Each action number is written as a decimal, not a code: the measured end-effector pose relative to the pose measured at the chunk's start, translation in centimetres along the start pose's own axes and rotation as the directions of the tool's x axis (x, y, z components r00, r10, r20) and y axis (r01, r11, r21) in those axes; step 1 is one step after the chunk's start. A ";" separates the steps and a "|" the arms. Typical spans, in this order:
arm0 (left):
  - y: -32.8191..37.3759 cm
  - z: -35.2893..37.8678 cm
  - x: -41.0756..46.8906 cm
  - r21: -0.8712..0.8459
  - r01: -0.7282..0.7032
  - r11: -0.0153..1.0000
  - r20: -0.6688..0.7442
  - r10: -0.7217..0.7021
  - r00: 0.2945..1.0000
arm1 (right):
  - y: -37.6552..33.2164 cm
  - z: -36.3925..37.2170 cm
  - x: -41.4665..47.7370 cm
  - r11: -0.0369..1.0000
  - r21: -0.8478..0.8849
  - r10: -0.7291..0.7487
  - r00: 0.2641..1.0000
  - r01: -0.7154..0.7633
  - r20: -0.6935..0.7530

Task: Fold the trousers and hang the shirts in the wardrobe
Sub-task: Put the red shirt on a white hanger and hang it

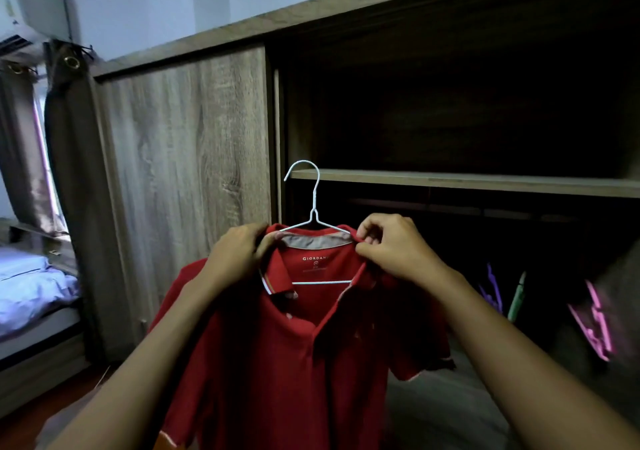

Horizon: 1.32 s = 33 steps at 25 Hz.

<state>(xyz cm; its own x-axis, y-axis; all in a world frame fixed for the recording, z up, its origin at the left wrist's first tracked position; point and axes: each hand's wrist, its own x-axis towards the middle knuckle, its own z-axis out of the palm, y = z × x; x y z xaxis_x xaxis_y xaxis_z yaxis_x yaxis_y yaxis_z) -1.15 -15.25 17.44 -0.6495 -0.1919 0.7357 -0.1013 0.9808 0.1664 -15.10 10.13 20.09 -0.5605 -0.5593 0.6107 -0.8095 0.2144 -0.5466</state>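
A red polo shirt [291, 352] hangs in front of me on a white wire hanger [313, 204], whose hook stands up above the collar. My left hand [239, 252] grips the left side of the collar and shoulder. My right hand [391, 245] pinches the right side of the collar. Behind the shirt is the open wardrobe [450, 110], dark inside, with a wooden shelf [485, 181] level with the hanger's hook. A rail below the shelf is barely visible.
The wardrobe's closed sliding door [187, 172] is to the left. Purple, green and pink hangers or clips [595, 321] hang inside at lower right. A bed with pale blue bedding [31, 287] and dark curtains [65, 172] lie at far left.
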 end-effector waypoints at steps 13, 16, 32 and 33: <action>0.4 5.0 0.2 -0.250 0.026 0.968 0.014 -0.023 1.000 | 7.4 -3.3 0.2 0.936 -0.351 0.045 0.972 0.040 0.230; 0.5 6.4 0.0 -0.304 0.022 0.952 0.021 -0.016 1.000 | 7.8 -4.5 0.2 0.945 -0.321 0.075 0.916 0.061 0.394; -4.0 7.0 7.0 -0.091 0.224 0.970 -0.413 -0.241 0.878 | 8.6 -2.0 3.8 0.899 -0.353 0.401 0.807 -0.258 0.433; -4.6 7.3 7.6 -0.089 0.209 0.974 -0.415 -0.227 0.881 | 9.1 -0.8 4.3 0.913 -0.273 0.394 0.828 -0.303 0.400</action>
<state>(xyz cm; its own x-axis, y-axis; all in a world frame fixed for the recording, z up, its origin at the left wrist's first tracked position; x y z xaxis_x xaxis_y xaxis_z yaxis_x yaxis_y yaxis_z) -11.13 -20.99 17.46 -0.2369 -0.4059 0.8827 -0.1671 0.9120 0.3746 -25.00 10.33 18.18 -0.7128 -0.6987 0.0611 -0.6174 0.5837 -0.5274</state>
